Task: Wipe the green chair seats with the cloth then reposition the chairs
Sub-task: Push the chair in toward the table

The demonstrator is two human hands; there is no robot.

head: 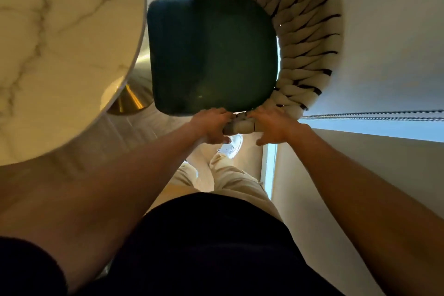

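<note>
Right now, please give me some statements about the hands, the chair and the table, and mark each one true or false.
1. Both hands grip the woven backrest of the chair. True: the left hand and the right hand hold the woven backrest at its top edge, close together.
2. A cloth lies on the green seat. False: the green seat has nothing on it, and no cloth is in view.
3. A round marble table stands left of the chair. True: the marble table has a gold base.
4. The right hand is on the marble table. False: it is on the backrest.
5. The seat is red. False: it is dark green.
</note>
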